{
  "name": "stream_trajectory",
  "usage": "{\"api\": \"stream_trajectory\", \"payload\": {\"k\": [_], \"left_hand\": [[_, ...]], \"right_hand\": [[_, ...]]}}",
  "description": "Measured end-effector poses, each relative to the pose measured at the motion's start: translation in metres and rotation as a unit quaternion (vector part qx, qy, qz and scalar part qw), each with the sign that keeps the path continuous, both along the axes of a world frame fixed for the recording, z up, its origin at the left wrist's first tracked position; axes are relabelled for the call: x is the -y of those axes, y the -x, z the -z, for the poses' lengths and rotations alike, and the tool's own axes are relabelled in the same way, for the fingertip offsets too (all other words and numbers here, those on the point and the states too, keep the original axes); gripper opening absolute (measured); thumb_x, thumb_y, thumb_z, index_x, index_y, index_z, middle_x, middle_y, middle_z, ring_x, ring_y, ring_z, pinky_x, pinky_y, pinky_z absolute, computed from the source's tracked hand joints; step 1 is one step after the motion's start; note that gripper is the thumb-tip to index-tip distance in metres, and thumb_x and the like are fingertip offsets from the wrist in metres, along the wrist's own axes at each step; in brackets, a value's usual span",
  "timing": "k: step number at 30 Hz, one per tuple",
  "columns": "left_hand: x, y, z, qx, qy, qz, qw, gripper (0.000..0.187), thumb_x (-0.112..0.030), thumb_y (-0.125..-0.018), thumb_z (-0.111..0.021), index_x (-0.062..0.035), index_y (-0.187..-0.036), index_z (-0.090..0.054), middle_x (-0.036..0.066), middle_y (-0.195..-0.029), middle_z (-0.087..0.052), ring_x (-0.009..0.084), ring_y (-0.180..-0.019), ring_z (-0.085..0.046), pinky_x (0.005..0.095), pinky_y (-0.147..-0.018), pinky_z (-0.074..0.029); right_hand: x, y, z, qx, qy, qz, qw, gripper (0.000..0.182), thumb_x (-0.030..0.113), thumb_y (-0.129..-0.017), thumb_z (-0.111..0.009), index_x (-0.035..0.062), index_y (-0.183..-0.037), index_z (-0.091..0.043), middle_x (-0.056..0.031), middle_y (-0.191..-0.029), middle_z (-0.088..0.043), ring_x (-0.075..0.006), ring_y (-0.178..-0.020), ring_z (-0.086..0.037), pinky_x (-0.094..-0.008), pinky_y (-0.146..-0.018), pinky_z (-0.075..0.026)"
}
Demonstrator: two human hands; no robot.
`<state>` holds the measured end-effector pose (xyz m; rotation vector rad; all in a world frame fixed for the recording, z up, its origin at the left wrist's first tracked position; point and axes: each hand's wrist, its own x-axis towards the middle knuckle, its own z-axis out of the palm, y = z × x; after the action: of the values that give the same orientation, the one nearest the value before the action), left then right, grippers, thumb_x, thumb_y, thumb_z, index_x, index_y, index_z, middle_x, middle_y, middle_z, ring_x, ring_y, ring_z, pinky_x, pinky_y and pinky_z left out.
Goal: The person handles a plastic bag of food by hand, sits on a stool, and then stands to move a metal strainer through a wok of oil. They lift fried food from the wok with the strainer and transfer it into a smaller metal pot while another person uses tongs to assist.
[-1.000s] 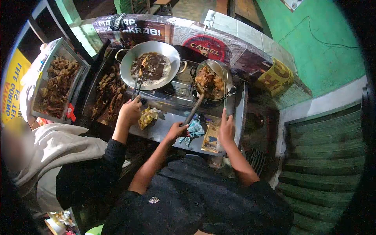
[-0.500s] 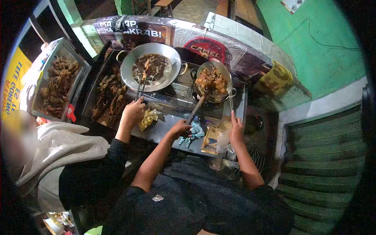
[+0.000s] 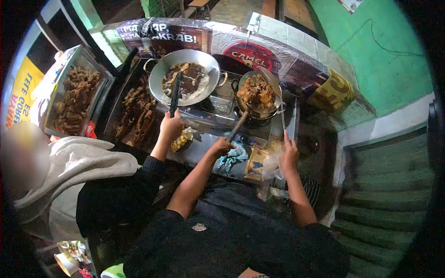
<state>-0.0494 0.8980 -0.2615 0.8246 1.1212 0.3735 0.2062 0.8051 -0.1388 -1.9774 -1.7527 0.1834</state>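
Observation:
My left hand (image 3: 222,147) is closed around a wooden-handled utensil (image 3: 238,126), its far end against the browned chicken pieces (image 3: 256,91) in the right-hand pan. The utensil's head is hidden by the food. My right hand (image 3: 289,156) grips the long, thin metal handle of a skimmer (image 3: 282,113), which runs up along the pan's right side. Its round edge shows beside the chicken. Left of this, a co-worker's hand (image 3: 171,128) holds dark tongs (image 3: 175,95) over a large wok (image 3: 214,69) of bubbling oil with a food piece in it.
A tray of fried pieces (image 3: 137,113) lies left of the wok, beside a glass case (image 3: 78,99) of more fried food. A yellow bag (image 3: 182,139), a blue cloth (image 3: 233,156) and a brown packet (image 3: 256,164) sit on the near counter. A low wall (image 3: 296,62) stands behind.
The co-worker's tongs have turned and now reach further up in the wok. My hands keep their grips, and the chicken looks slightly shifted in the right-hand pan. The whole view has moved a little.

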Motion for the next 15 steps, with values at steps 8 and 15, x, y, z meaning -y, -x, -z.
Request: {"api": "stream_trajectory", "payload": {"k": [8,15], "left_hand": [[0.008,-0.002,-0.004,-0.019,-0.047,0.016,0.999,0.027,-0.014,-0.071,-0.074,-0.0055,-0.074,-0.048,0.001,-0.050,-0.042,0.0131,-0.036,-0.040,0.0301,-0.032,-0.029],[0.015,-0.003,-0.009,-0.034,-0.046,0.014,0.998,0.028,-0.016,-0.071,-0.074,-0.0037,-0.073,-0.049,0.002,-0.051,-0.044,0.0132,-0.037,-0.042,0.0293,-0.033,-0.033]], "right_hand": [[0.001,-0.005,-0.003,-0.007,0.022,0.035,0.999,0.076,-0.021,-0.067,-0.040,0.0108,-0.136,-0.037,-0.0190,-0.094,-0.049,-0.0375,-0.084,-0.052,-0.0354,-0.075,-0.044],[0.009,-0.010,0.000,-0.006,0.011,0.024,1.000,0.079,-0.024,-0.064,-0.040,0.0113,-0.135,-0.038,-0.0180,-0.091,-0.048,-0.0349,-0.080,-0.052,-0.0319,-0.069,-0.044]]}}
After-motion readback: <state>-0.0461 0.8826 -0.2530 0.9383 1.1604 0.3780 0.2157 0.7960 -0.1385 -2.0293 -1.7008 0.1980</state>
